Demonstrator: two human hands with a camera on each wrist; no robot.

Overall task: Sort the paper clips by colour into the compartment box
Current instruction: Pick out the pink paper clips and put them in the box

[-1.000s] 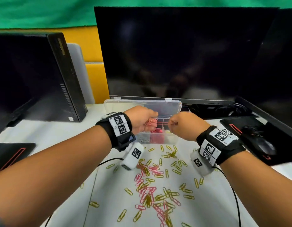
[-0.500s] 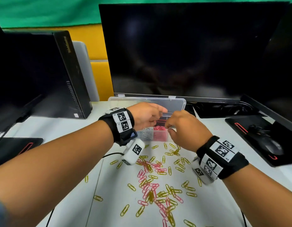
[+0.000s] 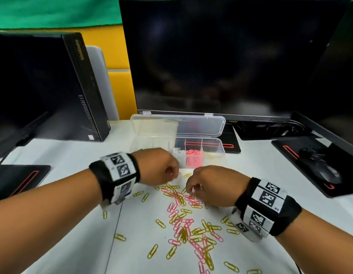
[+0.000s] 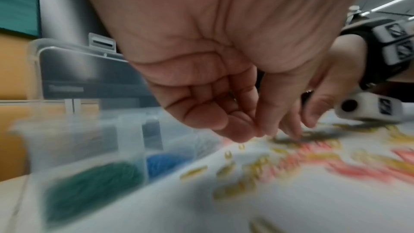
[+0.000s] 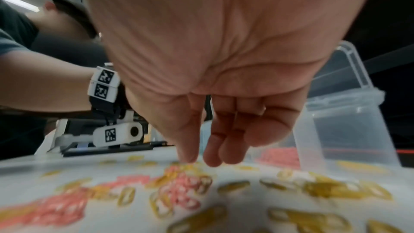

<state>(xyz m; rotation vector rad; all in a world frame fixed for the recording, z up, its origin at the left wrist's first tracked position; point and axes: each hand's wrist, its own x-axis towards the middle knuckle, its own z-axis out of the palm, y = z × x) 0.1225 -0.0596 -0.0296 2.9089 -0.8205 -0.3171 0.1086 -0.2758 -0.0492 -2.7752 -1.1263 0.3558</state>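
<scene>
Left hand (image 3: pixel 159 167): fingers curled downward over the far edge of the clip pile, nothing visibly held.
Right hand (image 3: pixel 209 186): thumb and fingertips (image 5: pixel 190 157) slightly apart, pointing down at the pile, touching or just above it; cannot tell which.
Loose paper clips (image 3: pixel 183 220): yellow and pink, scattered on the worktop (image 3: pixel 250 165).
Compartment box (image 3: pixel 213 149): just beyond the hands, lid up; white, pink, yellow, blue and green clips in separate compartments.
Monitor (image 3: pixel 221 56): behind the box.
</scene>
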